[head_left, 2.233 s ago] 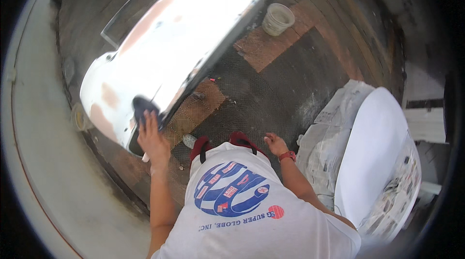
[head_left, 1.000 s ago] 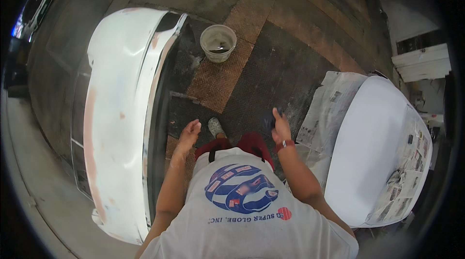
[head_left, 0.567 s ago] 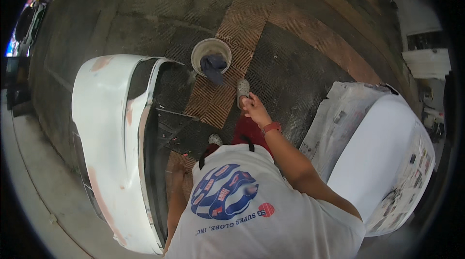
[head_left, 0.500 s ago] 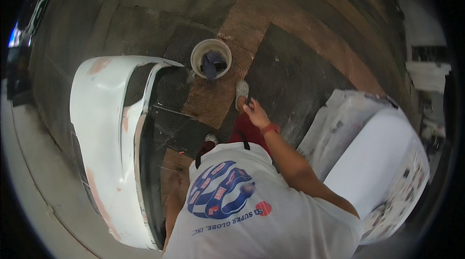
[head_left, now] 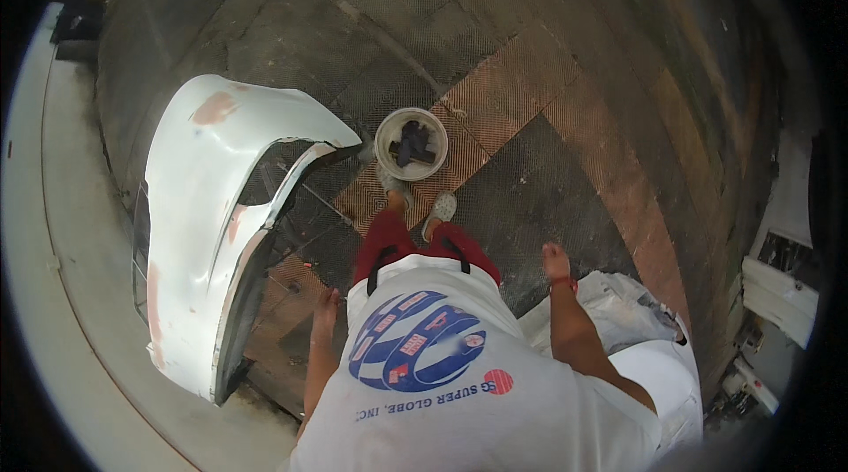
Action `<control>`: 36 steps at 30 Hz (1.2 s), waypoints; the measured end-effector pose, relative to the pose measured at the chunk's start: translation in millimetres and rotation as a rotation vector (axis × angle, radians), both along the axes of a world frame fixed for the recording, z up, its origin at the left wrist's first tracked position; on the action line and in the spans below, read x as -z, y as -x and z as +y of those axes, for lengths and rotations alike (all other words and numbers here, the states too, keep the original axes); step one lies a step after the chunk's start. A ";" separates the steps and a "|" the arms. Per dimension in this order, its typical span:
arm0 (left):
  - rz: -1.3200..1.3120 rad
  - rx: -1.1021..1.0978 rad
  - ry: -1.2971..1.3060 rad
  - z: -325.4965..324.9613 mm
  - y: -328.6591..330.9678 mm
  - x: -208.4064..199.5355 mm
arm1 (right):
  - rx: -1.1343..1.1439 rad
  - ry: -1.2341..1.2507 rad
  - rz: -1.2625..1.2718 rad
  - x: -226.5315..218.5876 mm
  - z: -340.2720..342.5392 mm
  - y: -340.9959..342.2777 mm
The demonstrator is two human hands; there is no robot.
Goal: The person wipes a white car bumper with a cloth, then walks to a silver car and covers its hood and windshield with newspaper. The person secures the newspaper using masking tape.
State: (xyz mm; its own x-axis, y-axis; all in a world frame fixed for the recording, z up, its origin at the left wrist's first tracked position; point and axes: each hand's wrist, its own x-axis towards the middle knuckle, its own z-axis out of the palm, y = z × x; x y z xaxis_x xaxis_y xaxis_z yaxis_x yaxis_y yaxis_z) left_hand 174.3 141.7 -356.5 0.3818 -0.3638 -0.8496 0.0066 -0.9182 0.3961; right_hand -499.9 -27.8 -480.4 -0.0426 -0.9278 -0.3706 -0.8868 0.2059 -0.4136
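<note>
Ribbed floor matting (head_left: 556,198) spreads out under the head camera, dark tiles mixed with orange-brown ones, and a pale surface (head_left: 44,242) bends along the left rim. Printing to call straight away: it's on the white shirt (head_left: 539,423), a blue wavy design (head_left: 411,344) with small red patches, a round red mark (head_left: 498,382) and a line of dark lettering, all upside down from up here.

Over on the left sits the white shell (head_left: 190,207), smooth and curved like a car bumper, with pinkish-brown patches, an oblong opening and a dark, worn-looking inner edge. Its long axis runs from the top of the view toward the bottom, and the upper end sweeps right into a tapered tip, which points at the round bucket (head_left: 412,173) just beside it. Inside that bucket, a dark cloth (head_left: 410,142), crumpled.

Now the hands! Left hand (head_left: 325,309) hangs low, apart from the shell's inner edge; right hand (head_left: 556,262), red band (head_left: 566,283) at the wrist, hovers near a crumpled greyish covering (head_left: 609,300). Nothing shows in either, but spread fingers or pressed together, I cannot tell.
</note>
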 end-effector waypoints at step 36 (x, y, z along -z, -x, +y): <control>-0.184 -0.491 -0.030 114.4 68.4 9.1 | -0.558 -0.211 -0.267 -78.3 -187.0 -218.6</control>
